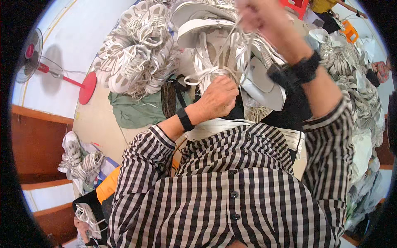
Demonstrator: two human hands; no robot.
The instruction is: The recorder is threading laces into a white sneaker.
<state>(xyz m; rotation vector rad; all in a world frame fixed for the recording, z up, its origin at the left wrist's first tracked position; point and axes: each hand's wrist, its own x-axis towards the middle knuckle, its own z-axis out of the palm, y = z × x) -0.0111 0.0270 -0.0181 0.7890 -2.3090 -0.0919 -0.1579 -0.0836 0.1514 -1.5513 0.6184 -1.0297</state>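
Observation:
In front of me a white and beige lace-up sneaker [209,53] is held with its opening toward me. My left hand [219,97] is closed at its near end, around the tongue and collar; the fingertips are hidden. A white shoelace [233,37] crosses the upper and runs up toward my right hand [258,16]. That hand is raised at the top of the view and smeared by motion, its fingers bent in around the lace. Loose lace loops hang left of the sneaker. Beside it, a pale shoe [264,82] lies with its sole showing.
A heap of laced sneakers [138,49] rises at the left, by a green cloth [136,109]. A red-based fan [87,89] stands by the wall. More shoes [343,58] pile up at the right. At lower left, another person's hand [82,225] holds a shoe.

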